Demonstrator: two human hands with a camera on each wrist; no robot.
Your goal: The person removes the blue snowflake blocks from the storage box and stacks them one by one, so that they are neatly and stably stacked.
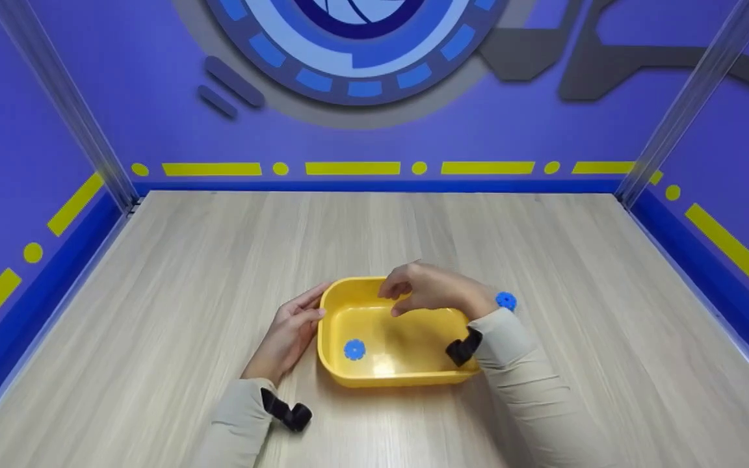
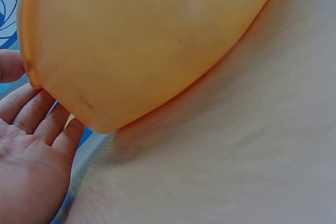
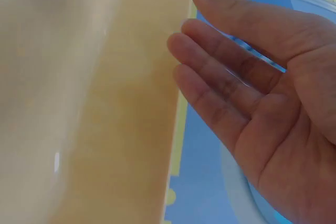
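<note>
A yellow plastic basin [image 1: 384, 377] stands on the table. My left hand [image 1: 291, 335] holds its left end, thumb at the rim and fingers along the outer wall. The left wrist view shows that hand [image 2: 34, 156] against the outside of the basin [image 2: 157, 51]. My right hand [image 1: 430, 289] hovers over the basin's back rim, fingers loosely bent and nothing between them. In the right wrist view the hand [image 3: 262, 87] has its palm showing beside the basin wall [image 3: 131, 103]. A blue notched disc [image 1: 355, 350] lies inside, at the basin's front left.
Another small blue notched piece [image 1: 506, 300] lies on the wooden table [image 1: 218, 260] just beyond my right wrist, outside the basin. Blue printed panels [image 1: 374, 143] close off the back and both sides. Black straps with camera mounts sit on both sleeves.
</note>
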